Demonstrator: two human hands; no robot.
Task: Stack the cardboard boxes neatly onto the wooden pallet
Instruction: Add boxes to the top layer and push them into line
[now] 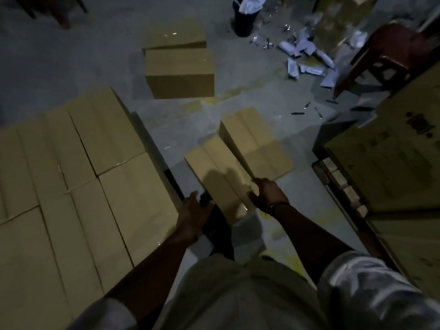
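Observation:
A brown cardboard box lies on the grey floor in front of me, and both hands grip its near end. My left hand holds the left near corner. My right hand clamps the right near edge. A second box lies right beside it on the right, touching it. On the left, several closed boxes lie packed side by side in a flat layer; the pallet under them is hidden. Two more boxes sit farther back on the floor.
A tall printed carton stands at the right on a wooden pallet. A red plastic stool and torn white wrappers lie at the back right. A dark bin stands at the top.

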